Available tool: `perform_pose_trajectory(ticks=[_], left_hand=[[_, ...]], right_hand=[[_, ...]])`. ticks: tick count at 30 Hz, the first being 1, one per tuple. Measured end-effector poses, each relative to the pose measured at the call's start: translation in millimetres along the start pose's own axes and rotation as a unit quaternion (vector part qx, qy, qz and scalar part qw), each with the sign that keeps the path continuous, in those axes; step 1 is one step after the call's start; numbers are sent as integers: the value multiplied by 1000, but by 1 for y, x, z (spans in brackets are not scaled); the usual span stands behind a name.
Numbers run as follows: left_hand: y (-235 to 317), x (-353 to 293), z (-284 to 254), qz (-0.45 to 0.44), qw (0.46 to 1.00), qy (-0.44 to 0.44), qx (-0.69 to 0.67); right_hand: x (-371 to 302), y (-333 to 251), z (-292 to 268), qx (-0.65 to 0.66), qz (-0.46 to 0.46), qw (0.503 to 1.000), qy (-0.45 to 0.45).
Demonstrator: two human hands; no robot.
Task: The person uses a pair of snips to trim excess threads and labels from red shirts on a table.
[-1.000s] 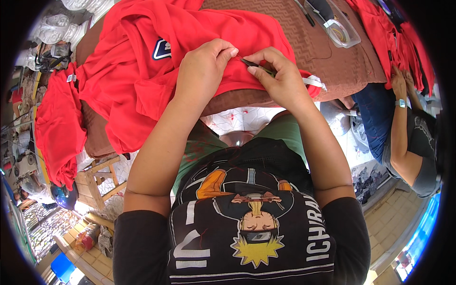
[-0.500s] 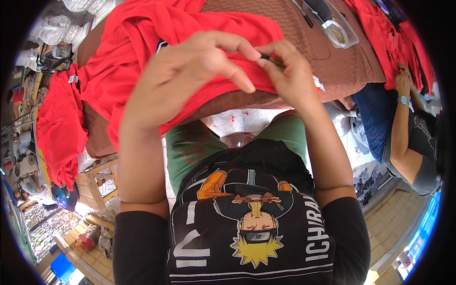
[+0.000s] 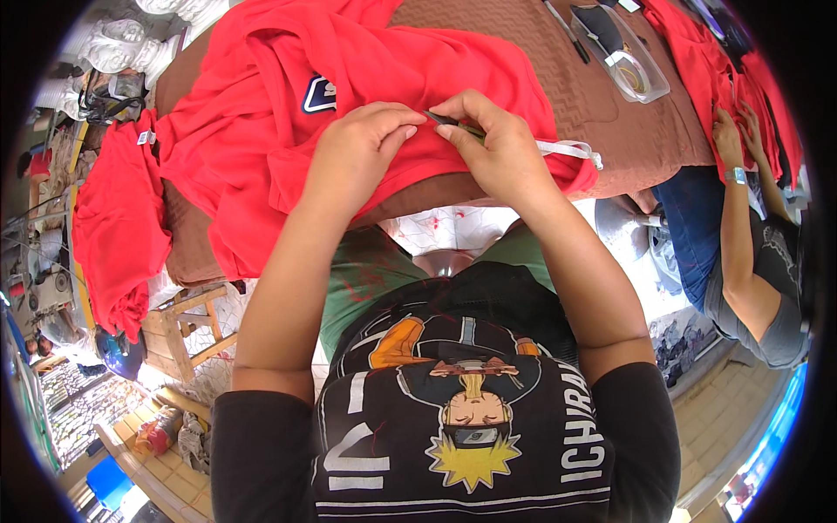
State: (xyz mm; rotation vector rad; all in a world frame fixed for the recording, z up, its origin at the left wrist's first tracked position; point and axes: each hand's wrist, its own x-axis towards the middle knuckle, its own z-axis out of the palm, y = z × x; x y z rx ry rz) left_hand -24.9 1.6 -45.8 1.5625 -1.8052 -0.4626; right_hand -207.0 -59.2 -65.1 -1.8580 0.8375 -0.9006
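Note:
A red garment with a dark blue and white patch is spread over the brown padded table. Above its near part, my right hand grips small thread snips with a dark pointed blade and a yellow-green handle. The blade tip points left toward my left hand. My left thumb and fingers are pinched together at that tip; whatever lies between them is too small to see. A white drawstring or strap sticks out to the right of my right hand.
The brown table cover bears a clear plastic box and a black pen at the far right. Another person's hands handle red cloth there. More red cloth hangs off the table's left side, above a wooden stool.
My left hand has come down and its spread fingers have closed to a pinch beside the snips' tip. My right hand has moved slightly down and left, uncovering the patch and white drawstring or strap.

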Motion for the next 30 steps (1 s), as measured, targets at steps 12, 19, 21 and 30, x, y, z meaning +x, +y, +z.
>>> perform_pose_trajectory(ticks=[12,19,21,30], left_hand=[[-17,7,20,75,984,66,148],[-18,12,17,-13,994,59,93],[-18,13,15,-43,995,49,71],[-19,21,15,-154,983,14,-94]], right_hand=[[2,2,0,-35,62,997,-23],[3,8,1,-21,26,999,2],[3,6,1,-24,33,999,-2],[3,2,0,-45,42,998,-18]])
